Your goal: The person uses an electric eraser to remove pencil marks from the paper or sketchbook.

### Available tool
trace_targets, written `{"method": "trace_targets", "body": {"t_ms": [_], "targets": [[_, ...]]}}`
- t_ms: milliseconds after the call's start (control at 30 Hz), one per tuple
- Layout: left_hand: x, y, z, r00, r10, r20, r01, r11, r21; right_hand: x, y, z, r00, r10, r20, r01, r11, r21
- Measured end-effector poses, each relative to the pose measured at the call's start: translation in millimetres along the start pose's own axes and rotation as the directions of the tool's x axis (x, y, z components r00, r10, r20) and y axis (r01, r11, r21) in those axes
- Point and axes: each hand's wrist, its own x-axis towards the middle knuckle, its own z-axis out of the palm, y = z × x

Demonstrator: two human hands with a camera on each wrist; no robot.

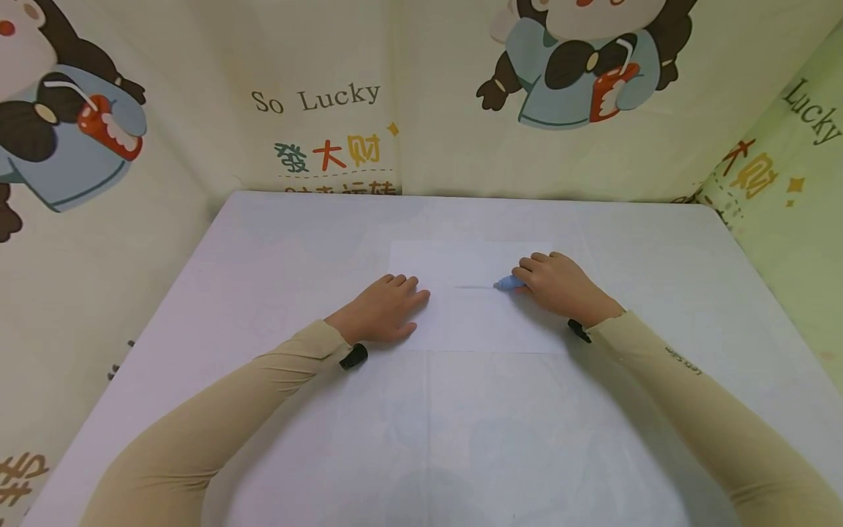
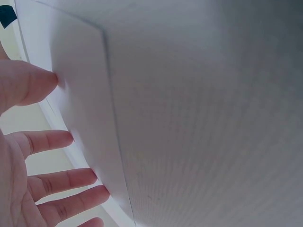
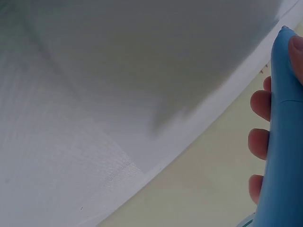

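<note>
A sheet of white paper (image 1: 474, 326) lies on the white-covered table. My left hand (image 1: 380, 309) rests on its left edge, fingers spread and fairly straight; in the left wrist view the fingertips (image 2: 85, 177) and thumb touch the sheet. At the paper's right side my right hand (image 1: 560, 287) grips a thick blue pen (image 1: 509, 282), its tip pointing left and down at the sheet. From the tip a thin, faint line (image 1: 473, 287) runs leftward across the paper. In the right wrist view, fingers curl around the smooth blue barrel (image 3: 284, 151).
The white table (image 1: 316, 454) extends on all sides of the paper. Its far edge meets a cream curtain (image 1: 435, 132) with cartoon prints and lettering. Dark wrist bands (image 1: 354, 356) show at both cuffs.
</note>
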Motion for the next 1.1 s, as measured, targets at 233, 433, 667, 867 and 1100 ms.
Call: {"method": "trace_targets", "body": {"t_ms": [233, 433, 667, 867, 1100], "targets": [[0.4, -0.5, 0.1, 1.000, -0.001, -0.002, 0.001, 1.000, 0.003, 0.0, 0.5, 1.4, 1.000, -0.020, -0.011, 0.019, 0.998, -0.067], [0.7, -0.8, -0.3, 1.000, -0.001, -0.008, 0.001, 1.000, 0.002, 0.1, 1.6, 3.4, 1.000, -0.023, -0.018, 0.022, 0.997, -0.073], [0.8, -0.6, -0.1, 1.000, -0.005, 0.004, 0.005, 1.000, -0.007, 1.2, 1.6, 3.2, 1.000, -0.021, -0.002, 0.020, 0.998, -0.066], [1.7, -0.2, -0.2, 1.000, -0.010, 0.025, 0.010, 1.000, 0.001, 2.2, 0.9, 3.7, 0.999, -0.034, -0.006, 0.034, 0.998, -0.057], [1.7, 0.3, -1.1, 1.000, -0.010, 0.018, 0.010, 1.000, -0.007, 1.0, 1.1, 4.3, 0.999, -0.034, 0.001, 0.034, 0.998, -0.057]]}}
